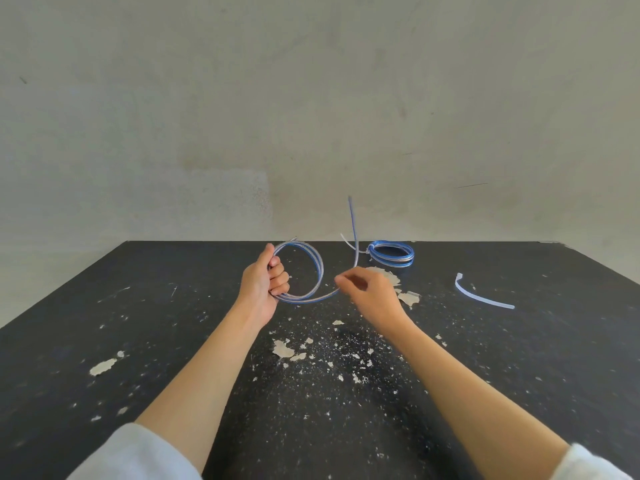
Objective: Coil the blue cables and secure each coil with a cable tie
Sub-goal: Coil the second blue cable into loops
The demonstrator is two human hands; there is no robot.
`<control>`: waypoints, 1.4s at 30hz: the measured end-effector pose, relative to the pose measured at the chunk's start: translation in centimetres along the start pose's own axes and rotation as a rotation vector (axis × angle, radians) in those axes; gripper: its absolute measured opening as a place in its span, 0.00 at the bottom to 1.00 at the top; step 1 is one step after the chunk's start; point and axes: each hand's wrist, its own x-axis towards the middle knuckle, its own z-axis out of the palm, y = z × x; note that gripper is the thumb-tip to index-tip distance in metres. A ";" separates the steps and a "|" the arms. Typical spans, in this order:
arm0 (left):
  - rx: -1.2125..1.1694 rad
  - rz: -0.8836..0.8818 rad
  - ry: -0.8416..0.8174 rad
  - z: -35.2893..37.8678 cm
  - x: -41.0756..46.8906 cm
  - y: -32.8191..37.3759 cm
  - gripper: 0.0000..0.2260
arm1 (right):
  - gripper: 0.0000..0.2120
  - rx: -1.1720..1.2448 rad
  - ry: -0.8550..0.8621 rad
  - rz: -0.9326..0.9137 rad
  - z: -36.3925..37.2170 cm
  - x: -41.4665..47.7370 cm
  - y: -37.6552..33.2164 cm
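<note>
My left hand point(263, 282) grips the cable point(313, 271) loops above the table point(138, 341); my right hand point(372, 292) pinches its upright tail. Right of it lie a tied coil point(391, 253) and a loose tie point(483, 296).

— What's the left hand point(264, 283) doing, mid-frame?

— It's fisted around a loose ring of blue-and-silver striped cable point(313, 271), held upright above the black, paint-chipped tabletop point(145, 344).

— And the right hand point(372, 292)?

— Just right of centre, fingers pinched where the cable leaves the ring; the free end rises straight up against the grey wall point(311, 98).

— Anything further back?

— A finished blue cable coil point(391, 253) lies flat near the table's far edge, with a translucent tie at its left side. To the right lies a loose white plastic cable tie point(483, 297), well apart.
</note>
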 end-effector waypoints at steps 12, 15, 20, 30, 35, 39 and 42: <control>0.072 -0.121 -0.108 2.0 0.1 -3.1 0.19 | 0.15 0.007 0.119 0.089 2.6 0.9 -0.7; 0.100 -0.160 -0.104 2.1 0.4 -3.8 0.19 | 0.17 -0.044 0.098 0.088 2.5 0.8 -0.1; 0.196 -0.190 -0.117 2.2 0.8 -5.2 0.18 | 0.24 -0.077 0.101 0.132 2.6 0.8 1.5; 0.709 -0.110 -0.221 1.0 1.9 -5.0 0.18 | 0.24 0.170 -0.089 0.308 1.6 1.5 2.6; 0.898 -0.052 -0.263 1.7 2.1 -4.4 0.19 | 0.22 0.241 -0.122 0.280 1.2 1.4 3.0; 0.948 0.005 -0.233 2.0 2.0 -4.6 0.18 | 0.22 0.254 -0.118 0.275 1.1 1.2 3.2; 1.002 0.087 -0.186 2.0 1.6 -4.9 0.15 | 0.20 0.131 -0.110 0.245 0.9 1.3 2.7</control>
